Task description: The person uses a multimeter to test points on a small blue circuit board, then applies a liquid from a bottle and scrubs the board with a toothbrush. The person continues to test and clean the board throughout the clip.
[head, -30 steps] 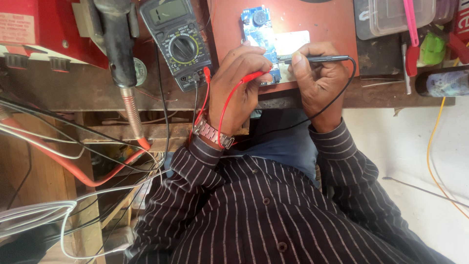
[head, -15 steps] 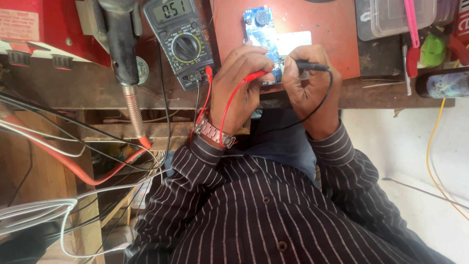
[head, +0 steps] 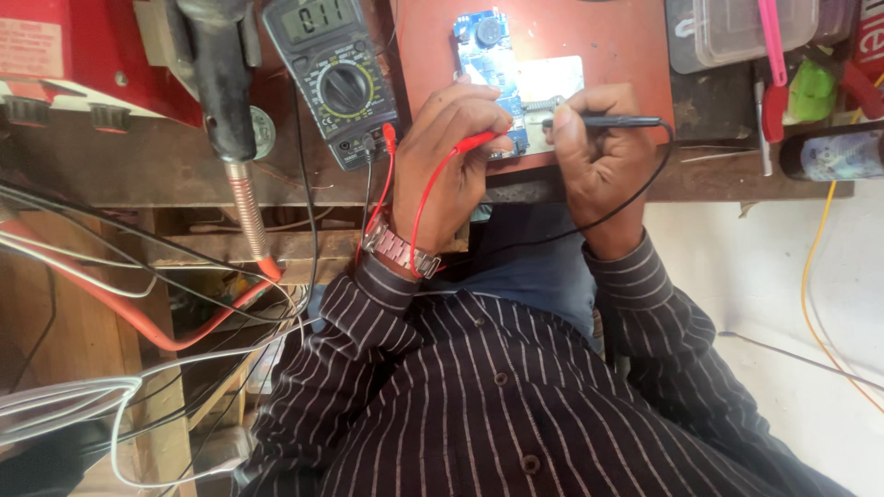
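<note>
Red probe (head: 474, 142) pinched in my left hand (head: 451, 156), black probe (head: 608, 121) gripped in my right hand (head: 594, 161), both tips on the board (head: 486, 55).

The right hand (head: 599, 161) has swung its black probe (head: 608, 121) back out level, and the multimeter (head: 333, 69) display shows a new reading.

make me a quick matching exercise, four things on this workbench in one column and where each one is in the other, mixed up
Things:
1. red test probe
2. black test probe
3. dark grey digital multimeter
4. blue circuit board

Places:
A. on the red mat
B. in the left hand
C. left of the mat, on the wooden bench
D. in the right hand

Pairs: 1-B, 2-D, 3-C, 4-A
</note>
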Tool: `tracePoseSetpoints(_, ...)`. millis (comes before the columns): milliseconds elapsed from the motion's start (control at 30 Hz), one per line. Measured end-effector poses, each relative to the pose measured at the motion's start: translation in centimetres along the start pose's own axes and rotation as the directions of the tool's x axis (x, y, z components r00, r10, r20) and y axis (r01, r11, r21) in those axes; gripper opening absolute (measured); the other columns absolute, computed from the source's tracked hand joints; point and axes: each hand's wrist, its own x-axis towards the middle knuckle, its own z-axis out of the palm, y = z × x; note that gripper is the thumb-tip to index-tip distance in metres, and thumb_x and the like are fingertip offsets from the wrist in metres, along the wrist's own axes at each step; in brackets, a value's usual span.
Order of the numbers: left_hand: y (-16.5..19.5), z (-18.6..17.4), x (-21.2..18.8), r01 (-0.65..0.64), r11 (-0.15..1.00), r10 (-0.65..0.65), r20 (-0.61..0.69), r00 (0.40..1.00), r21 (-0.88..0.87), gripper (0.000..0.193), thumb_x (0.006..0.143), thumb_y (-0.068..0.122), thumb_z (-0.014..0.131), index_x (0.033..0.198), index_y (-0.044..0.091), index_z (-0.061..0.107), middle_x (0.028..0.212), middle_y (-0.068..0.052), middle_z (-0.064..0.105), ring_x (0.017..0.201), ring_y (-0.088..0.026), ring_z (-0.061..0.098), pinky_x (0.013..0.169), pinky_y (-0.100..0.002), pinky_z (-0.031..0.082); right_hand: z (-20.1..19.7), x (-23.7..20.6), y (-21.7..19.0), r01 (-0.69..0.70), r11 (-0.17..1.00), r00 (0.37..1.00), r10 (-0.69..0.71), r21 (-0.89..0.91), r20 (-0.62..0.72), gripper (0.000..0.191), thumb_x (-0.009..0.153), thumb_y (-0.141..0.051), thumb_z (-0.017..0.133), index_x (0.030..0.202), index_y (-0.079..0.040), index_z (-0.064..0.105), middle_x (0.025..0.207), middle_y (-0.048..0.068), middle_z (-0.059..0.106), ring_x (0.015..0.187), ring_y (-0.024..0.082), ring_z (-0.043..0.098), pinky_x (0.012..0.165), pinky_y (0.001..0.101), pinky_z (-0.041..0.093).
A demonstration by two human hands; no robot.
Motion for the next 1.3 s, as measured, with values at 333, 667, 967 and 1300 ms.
tracePoseSetpoints(333,-0.1,0.1,0.1,-0.016,1.0,0.016,-0.003,1.0,0.003,0.022,0.091,-0.001,0.077,0.106,0.006,0.061,0.109,-0.008,0.068,0.118,-0.028,0.067,0.102,-0.039,0.055,0.1,-0.5,-0.1,-0.016,0.999,1.0,0.015,-0.052,-0.015,0.01,0.114,-0.01,0.063,0.113,-0.001,0.057,0.092,0.002,0.066,0.078,0.003,0.058,0.07,0.018,0.045)
tracePoseSetpoints(667,-0.1,0.0,0.0,-0.029,1.0,0.029,-0.002,1.0,0.011,0.025,0.089,-0.005,0.075,0.106,0.005,0.06,0.108,-0.007,0.068,0.12,-0.028,0.067,0.103,-0.039,0.055,1.4,-1.9,-0.3,0.238,0.945,0.967,-0.253,-0.225,-0.041,0.009,0.11,-0.003,0.065,0.116,0.0,0.059,0.107,0.014,0.066,0.1,0.023,0.07,0.09,0.03,0.055)
tracePoseSetpoints(967,-0.2,0.0,-0.1,-0.029,1.0,0.029,0.003,1.0,-0.003,0.025,0.089,-0.006,0.074,0.107,0.005,0.06,0.109,-0.006,0.068,0.121,-0.028,0.067,0.1,-0.037,0.055,1.3,-1.7,-0.6,0.202,0.953,0.976,-0.215,-0.226,-0.035,0.009,0.11,-0.003,0.066,0.116,0.0,0.06,0.111,0.015,0.067,0.093,0.021,0.065,0.086,0.0284,0.053)
tracePoseSetpoints(1300,0.0,0.0,-0.1,0.02,1.0,-0.02,0.006,1.0,-0.002,0.022,0.091,-0.005,0.074,0.105,0.006,0.062,0.109,-0.006,0.069,0.122,-0.027,0.066,0.101,-0.038,0.056,1.4,-1.5,-0.6,0.263,0.929,0.96,-0.279,-0.261,-0.026,0.008,0.11,-0.003,0.067,0.114,0.001,0.061,0.107,0.014,0.065,0.099,0.023,0.069,0.09,0.0304,0.055)
